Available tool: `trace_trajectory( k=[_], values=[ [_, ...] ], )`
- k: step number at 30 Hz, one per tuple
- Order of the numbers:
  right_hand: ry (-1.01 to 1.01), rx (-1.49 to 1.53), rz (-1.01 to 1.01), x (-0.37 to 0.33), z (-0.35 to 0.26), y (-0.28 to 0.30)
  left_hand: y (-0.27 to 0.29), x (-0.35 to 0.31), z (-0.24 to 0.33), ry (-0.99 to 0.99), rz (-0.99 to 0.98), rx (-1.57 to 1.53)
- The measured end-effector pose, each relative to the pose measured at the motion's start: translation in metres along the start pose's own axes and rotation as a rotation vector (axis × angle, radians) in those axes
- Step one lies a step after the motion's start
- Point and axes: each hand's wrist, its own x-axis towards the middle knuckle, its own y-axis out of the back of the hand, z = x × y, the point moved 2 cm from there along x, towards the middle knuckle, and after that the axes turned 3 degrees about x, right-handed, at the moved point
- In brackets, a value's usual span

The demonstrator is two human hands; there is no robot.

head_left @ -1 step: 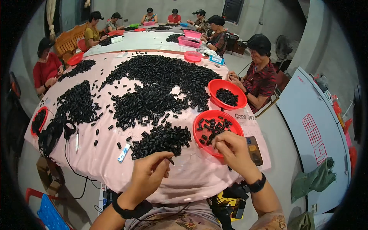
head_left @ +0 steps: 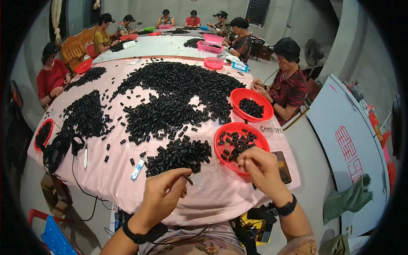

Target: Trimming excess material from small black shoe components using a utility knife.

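Over the near edge of the pink tablecloth (head_left: pixel 212 206), the left hand's (head_left: pixel 163 193) thumb and forefinger pinched a slim black piece (head_left: pixel 188 180); it looked light, stiff and perhaps slick, best gripped around its middle. The right hand's (head_left: pixel 261 168) fingertips were together at the red basin's (head_left: pixel 262 142) near rim, anything within them indiscernible. Cloth between the hands gave sideways room, bounded farther out by heaped black cylinders (head_left: pixel 180 157).

Right fingers (head_left: pixel 248 157) slightly farther right.
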Motion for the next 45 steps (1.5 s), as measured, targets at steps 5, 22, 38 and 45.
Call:
trace_trajectory(
  k=[5,22,38,45],
  values=[
    [0.151,0.004,0.056,-0.022,-0.068,0.025,0.007,-0.018,0.074,-0.45,0.137,0.422],
    [0.33,-0.011,0.262,-0.06,-0.153,0.033,0.029,-0.066,0.143,-0.694,-0.028,0.251],
    [0.387,0.148,-0.097,-0.07,-0.154,0.078,0.02,-0.057,0.144,-0.945,-0.17,0.001],
    [0.479,0.17,0.022,-0.073,-0.168,0.077,0.017,-0.057,0.15,-1.093,-0.315,-0.089]
  ],
)
